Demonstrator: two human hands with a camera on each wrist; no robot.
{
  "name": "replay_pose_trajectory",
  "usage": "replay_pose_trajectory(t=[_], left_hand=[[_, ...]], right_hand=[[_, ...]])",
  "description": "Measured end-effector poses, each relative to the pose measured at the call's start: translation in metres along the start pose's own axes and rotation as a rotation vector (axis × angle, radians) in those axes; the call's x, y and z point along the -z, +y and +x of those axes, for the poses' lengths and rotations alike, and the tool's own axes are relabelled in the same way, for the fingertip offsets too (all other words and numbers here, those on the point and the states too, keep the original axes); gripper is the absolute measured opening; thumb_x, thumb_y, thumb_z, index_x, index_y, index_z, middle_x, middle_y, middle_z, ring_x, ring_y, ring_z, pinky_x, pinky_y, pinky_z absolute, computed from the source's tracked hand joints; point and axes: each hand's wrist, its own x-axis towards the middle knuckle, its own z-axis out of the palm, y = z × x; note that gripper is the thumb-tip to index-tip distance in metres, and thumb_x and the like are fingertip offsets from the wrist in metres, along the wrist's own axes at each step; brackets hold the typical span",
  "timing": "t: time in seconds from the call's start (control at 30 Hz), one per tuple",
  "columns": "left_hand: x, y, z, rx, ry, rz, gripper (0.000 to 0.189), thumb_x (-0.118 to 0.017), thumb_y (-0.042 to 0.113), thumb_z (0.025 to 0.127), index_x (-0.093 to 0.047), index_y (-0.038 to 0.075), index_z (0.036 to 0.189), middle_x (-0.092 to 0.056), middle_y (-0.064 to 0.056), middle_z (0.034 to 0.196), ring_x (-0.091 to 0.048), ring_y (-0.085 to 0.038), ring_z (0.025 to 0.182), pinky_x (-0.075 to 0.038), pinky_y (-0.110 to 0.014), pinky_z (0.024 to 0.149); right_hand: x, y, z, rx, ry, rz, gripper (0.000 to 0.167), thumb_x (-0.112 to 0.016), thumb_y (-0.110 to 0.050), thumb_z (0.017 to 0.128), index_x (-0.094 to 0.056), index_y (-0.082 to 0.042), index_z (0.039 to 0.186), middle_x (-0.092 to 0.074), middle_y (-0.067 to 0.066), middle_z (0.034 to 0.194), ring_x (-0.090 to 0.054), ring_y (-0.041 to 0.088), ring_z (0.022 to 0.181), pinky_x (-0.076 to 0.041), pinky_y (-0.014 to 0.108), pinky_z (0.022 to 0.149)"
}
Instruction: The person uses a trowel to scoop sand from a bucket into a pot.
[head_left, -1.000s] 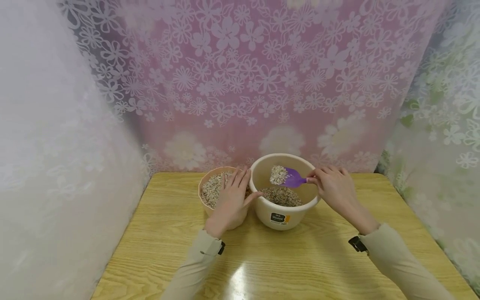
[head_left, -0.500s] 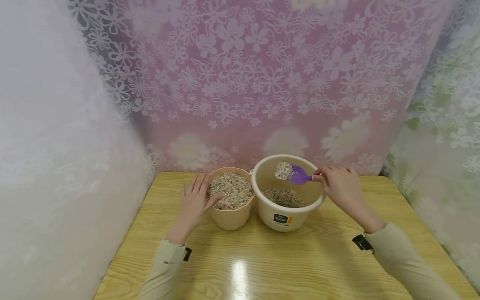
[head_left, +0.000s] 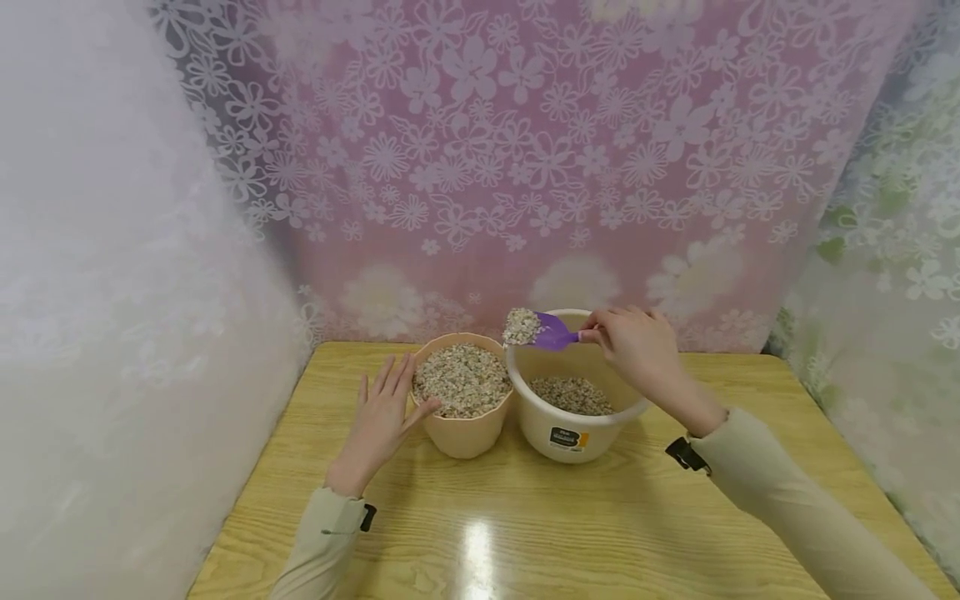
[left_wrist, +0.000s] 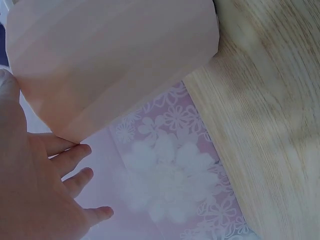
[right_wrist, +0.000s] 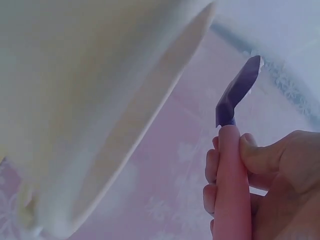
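My right hand (head_left: 637, 350) grips the pink handle (right_wrist: 232, 185) of a small shovel with a purple blade (head_left: 553, 332). A heap of pale gravel (head_left: 522, 326) lies on the blade, held above the left rim of a cream bucket (head_left: 577, 432). More gravel (head_left: 573, 395) covers the bottom of that bucket. To its left stands a peach pot (head_left: 465, 437) with a scalloped rim, filled close to the top with gravel (head_left: 461, 379). My left hand (head_left: 381, 425) rests its spread fingers and thumb on the pot's left rim; in the left wrist view the fingertips (left_wrist: 82, 150) meet the pot's edge.
Both containers stand side by side on a wooden table (head_left: 420, 533), near its back edge. A pink floral curtain (head_left: 480, 167) hangs behind it. Pale sheets (head_left: 135, 292) close off the left and right sides.
My left hand has moved left, from over the gravel between the containers to the pot's left rim. The right hand has carried the loaded shovel up and left, out of the bucket.
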Motion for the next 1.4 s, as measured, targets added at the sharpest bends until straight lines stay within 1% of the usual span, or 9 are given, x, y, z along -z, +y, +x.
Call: replay_pose_trajectory(t=[0.23, 0.47, 0.63, 0.77, 0.9, 1.07, 1.27, 1.33, 1.4], left_hand=[[0.002, 0.0, -0.001, 0.009, 0.002, -0.011, 0.089, -0.053, 0.06, 0.099, -0.022, 0.006, 0.161, -0.02, -0.012, 0.168, -0.01, -0.031, 0.156, -0.004, -0.065, 0.122], [0.002, 0.002, 0.0, 0.015, -0.013, -0.009, 0.09, -0.052, 0.061, 0.099, -0.021, 0.006, 0.162, -0.019, -0.012, 0.168, -0.01, -0.032, 0.156, -0.003, -0.064, 0.122], [0.001, 0.002, 0.0, 0.013, -0.006, 0.001, 0.089, -0.053, 0.06, 0.099, -0.021, 0.006, 0.161, -0.02, -0.012, 0.167, -0.011, -0.032, 0.156, -0.003, -0.065, 0.122], [0.0, 0.001, 0.001, -0.002, 0.015, 0.016, 0.089, -0.055, 0.059, 0.098, -0.023, 0.005, 0.161, -0.024, -0.014, 0.166, -0.013, -0.033, 0.155, -0.006, -0.067, 0.121], [0.001, 0.001, 0.001, -0.005, 0.026, 0.012, 0.089, -0.057, 0.057, 0.098, -0.023, 0.005, 0.161, -0.024, -0.014, 0.166, -0.014, -0.033, 0.155, -0.007, -0.067, 0.121], [0.0, 0.003, 0.002, -0.014, 0.033, -0.004, 0.089, -0.059, 0.055, 0.097, -0.025, 0.003, 0.16, -0.026, -0.016, 0.165, -0.016, -0.036, 0.155, -0.008, -0.069, 0.12], [-0.002, 0.003, 0.002, -0.008, 0.049, -0.014, 0.088, -0.061, 0.054, 0.096, -0.028, 0.002, 0.159, -0.028, -0.017, 0.165, -0.018, -0.036, 0.154, -0.008, -0.069, 0.12], [-0.001, 0.002, 0.001, -0.003, 0.046, -0.015, 0.089, -0.061, 0.055, 0.096, -0.028, 0.002, 0.159, -0.027, -0.016, 0.165, -0.017, -0.035, 0.155, -0.008, -0.069, 0.12], [0.0, 0.001, 0.001, 0.007, 0.035, -0.022, 0.089, -0.06, 0.056, 0.096, -0.026, 0.004, 0.16, -0.025, -0.015, 0.166, -0.014, -0.034, 0.155, -0.007, -0.069, 0.12]], right_hand=[[-0.012, -0.039, 0.029, 0.098, -0.093, -0.017, 0.02, -0.069, -0.031, 0.097, -0.076, -0.014, 0.105, -0.076, 0.002, 0.098, -0.068, 0.027, 0.092, -0.046, 0.053, 0.094], [-0.032, -0.067, 0.047, 0.163, -0.197, -0.129, 0.018, -0.069, -0.035, 0.096, -0.075, -0.02, 0.105, -0.075, -0.001, 0.101, -0.064, 0.024, 0.095, -0.044, 0.042, 0.086], [-0.044, -0.083, 0.054, 0.26, -0.135, -0.213, 0.009, -0.076, -0.03, 0.092, -0.076, -0.021, 0.094, -0.073, -0.002, 0.091, -0.06, 0.021, 0.085, -0.041, 0.036, 0.082], [-0.05, -0.097, 0.059, 0.301, -0.066, -0.274, 0.014, -0.075, -0.033, 0.091, -0.076, -0.02, 0.085, -0.066, -0.002, 0.078, -0.052, 0.019, 0.072, -0.034, 0.032, 0.074], [-0.052, -0.11, 0.064, 0.323, -0.052, -0.314, 0.017, -0.073, -0.037, 0.09, -0.075, -0.021, 0.084, -0.068, -0.001, 0.078, -0.053, 0.019, 0.072, -0.034, 0.032, 0.073], [-0.046, -0.114, 0.065, 0.32, -0.098, -0.323, 0.014, -0.077, -0.036, 0.087, -0.079, -0.022, 0.089, -0.074, -0.002, 0.086, -0.06, 0.02, 0.079, -0.04, 0.034, 0.078], [-0.03, -0.102, 0.062, 0.335, -0.156, -0.269, 0.005, -0.083, -0.027, 0.084, -0.081, -0.023, 0.086, -0.075, -0.006, 0.082, -0.06, 0.021, 0.078, -0.043, 0.034, 0.078], [-0.027, -0.096, 0.061, 0.35, -0.155, -0.259, 0.004, -0.083, -0.026, 0.083, -0.081, -0.022, 0.083, -0.075, -0.006, 0.081, -0.06, 0.021, 0.078, -0.043, 0.035, 0.079], [-0.024, -0.092, 0.059, 0.362, -0.122, -0.268, 0.005, -0.083, -0.025, 0.083, -0.08, -0.022, 0.081, -0.075, -0.005, 0.08, -0.057, 0.021, 0.075, -0.043, 0.035, 0.078]])
